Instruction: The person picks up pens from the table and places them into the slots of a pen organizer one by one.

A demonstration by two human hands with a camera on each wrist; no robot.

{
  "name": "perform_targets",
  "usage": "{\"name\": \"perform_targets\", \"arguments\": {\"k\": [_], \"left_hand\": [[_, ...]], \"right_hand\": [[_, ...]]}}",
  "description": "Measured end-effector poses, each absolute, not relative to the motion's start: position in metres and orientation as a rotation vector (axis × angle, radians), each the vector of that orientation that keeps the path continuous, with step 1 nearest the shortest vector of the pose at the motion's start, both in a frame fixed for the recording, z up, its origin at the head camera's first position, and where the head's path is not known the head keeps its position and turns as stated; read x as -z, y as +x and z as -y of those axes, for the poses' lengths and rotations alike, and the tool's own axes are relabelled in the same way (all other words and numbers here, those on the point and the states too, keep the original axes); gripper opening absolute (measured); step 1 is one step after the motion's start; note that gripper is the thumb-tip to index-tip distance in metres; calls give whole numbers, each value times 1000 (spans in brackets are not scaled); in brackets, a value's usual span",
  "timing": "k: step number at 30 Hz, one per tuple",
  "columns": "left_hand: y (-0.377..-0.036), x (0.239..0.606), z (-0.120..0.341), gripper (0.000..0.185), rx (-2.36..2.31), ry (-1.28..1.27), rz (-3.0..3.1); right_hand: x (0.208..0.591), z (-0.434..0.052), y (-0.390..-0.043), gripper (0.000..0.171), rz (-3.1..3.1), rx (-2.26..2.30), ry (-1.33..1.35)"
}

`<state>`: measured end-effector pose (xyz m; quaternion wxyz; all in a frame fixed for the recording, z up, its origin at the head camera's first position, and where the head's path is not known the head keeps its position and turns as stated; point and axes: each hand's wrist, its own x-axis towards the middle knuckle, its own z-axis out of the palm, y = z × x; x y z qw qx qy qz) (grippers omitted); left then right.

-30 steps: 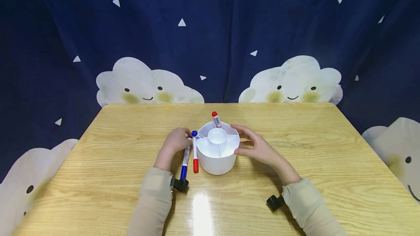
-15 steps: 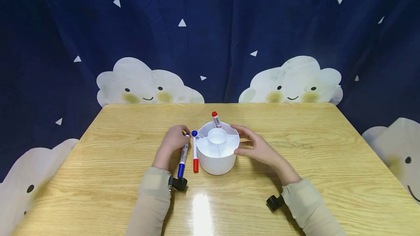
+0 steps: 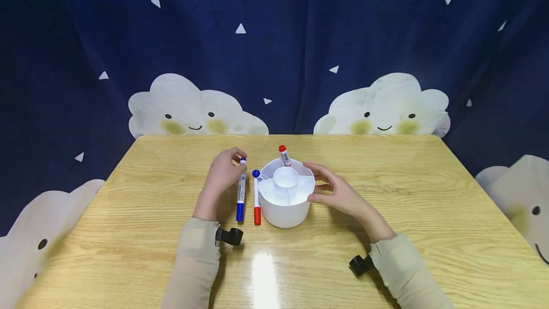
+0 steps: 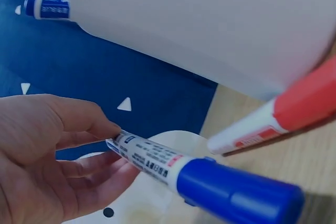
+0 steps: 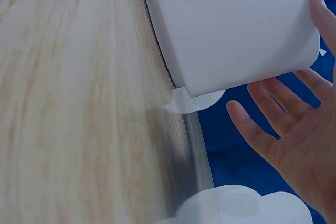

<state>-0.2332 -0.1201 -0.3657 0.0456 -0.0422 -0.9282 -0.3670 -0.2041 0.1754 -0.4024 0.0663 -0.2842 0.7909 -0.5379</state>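
My left hand (image 3: 222, 170) pinches a blue-capped marker (image 3: 241, 194) near its far end, between thumb and fingers. In the left wrist view the marker's blue cap (image 4: 239, 190) points away from the hand. Beside it a red-capped marker (image 3: 257, 201) lies on the table along the organizer's left side. The white round organizer (image 3: 285, 213) has divided compartments around a central cup. Another blue marker (image 3: 256, 174) and a red marker (image 3: 284, 155) lean in its compartments. My right hand (image 3: 336, 193) rests at the organizer's right side, fingers spread and fairly straight, thumb near the rim.
The wooden table (image 3: 128, 213) extends on both sides of the organizer and behind it. A dark blue curtain (image 3: 274, 51) with printed clouds hangs behind. Each wrist wears a small black camera, the left one (image 3: 231, 236) close above the table.
My left hand has moved left and away from me, drawing the blue-capped marker with it, apart from the red-capped one. The right hand and the organizer stay in place.
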Motion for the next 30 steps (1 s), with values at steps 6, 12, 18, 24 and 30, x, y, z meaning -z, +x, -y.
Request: {"name": "perform_targets", "arguments": {"k": [6, 12, 18, 24, 30], "left_hand": [[-230, 355, 122, 27, 1183, -87, 2688], [-226, 344, 122, 27, 1254, -47, 2480], [-223, 335, 123, 27, 1298, -45, 2265], [-218, 328, 124, 26, 1317, -42, 2131], [-213, 320, 124, 25, 1348, -75, 2037]], "right_hand": [[398, -174, -202, 70, -2383, 1612, -844], [381, -169, -192, 70, -2363, 1625, -851], [385, -170, -194, 70, -2370, 1624, -851], [400, -174, -203, 70, -2389, 1613, -859], [402, -175, -204, 71, -2399, 1606, -866]]}}
